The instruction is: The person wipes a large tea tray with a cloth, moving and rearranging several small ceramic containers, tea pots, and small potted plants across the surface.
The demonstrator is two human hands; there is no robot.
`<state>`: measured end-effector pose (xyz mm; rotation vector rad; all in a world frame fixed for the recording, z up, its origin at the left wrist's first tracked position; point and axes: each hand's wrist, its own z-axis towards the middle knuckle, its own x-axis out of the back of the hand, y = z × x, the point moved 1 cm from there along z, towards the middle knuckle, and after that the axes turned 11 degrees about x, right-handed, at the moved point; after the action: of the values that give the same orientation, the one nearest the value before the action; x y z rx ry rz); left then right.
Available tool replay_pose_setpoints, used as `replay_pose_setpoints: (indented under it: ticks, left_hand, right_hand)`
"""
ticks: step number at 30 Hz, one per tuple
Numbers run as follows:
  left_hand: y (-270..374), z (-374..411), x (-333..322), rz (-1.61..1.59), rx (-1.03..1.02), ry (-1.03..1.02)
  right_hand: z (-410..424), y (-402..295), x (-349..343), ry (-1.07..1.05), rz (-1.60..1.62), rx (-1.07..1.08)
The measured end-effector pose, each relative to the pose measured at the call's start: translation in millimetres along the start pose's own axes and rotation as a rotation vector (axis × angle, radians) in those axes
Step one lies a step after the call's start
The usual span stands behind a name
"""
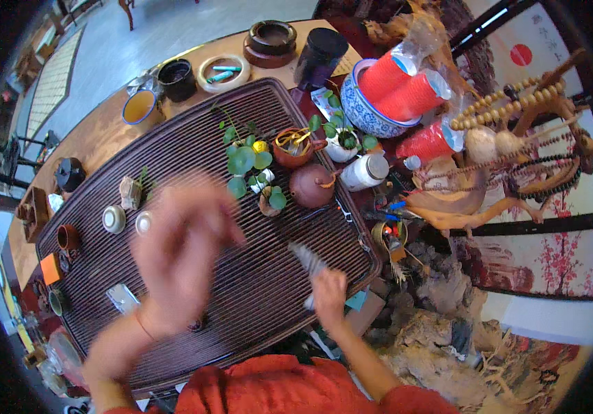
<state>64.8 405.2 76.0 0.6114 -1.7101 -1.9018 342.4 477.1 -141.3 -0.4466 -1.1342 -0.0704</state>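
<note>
My left hand (188,243) is raised over the slatted tea tray (255,310), blurred by motion, and partly covers a small pale cup (144,222). Whether it holds anything cannot be seen. At the tray's right part, my right hand (329,292) is closed on a grey-white striped cloth (308,259), one end of which reaches out over the slats. Beyond the hands stand a brown clay teapot (312,185), an orange-brown clay pot (292,149) with a yellow ribbon-like thing in it, and a round-leaved green plant (242,160).
Left on the tray are a lidded pale cup (114,219), a small stone (131,192) and an orange block (51,268). A white jar (364,172), a blue-and-white bowl (361,106) with red-wrapped cups, and a driftwood stand (452,215) hung with beads are at the right.
</note>
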Motion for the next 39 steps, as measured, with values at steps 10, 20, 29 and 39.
replay_pose_setpoints:
  ticks: [10,20,29,39]
  left_hand:
    - [-114,-124,-90,0.259,0.213,-0.300]
    - [-153,-76,-135,0.377,0.093,-0.250]
    - [-212,-10,-240,0.926,0.041,-0.209]
    - [-191,-19,-252,0.681,-0.175,-0.107]
  right_hand:
    - [-24,-1,11,-0.033,0.042,-0.154]
    - [-2,29,0,0.117,0.291,-0.294]
    - [-22,-3,54,-0.039,0.321,-0.156]
    - [-27,46,18,-0.006,0.055,-0.086]
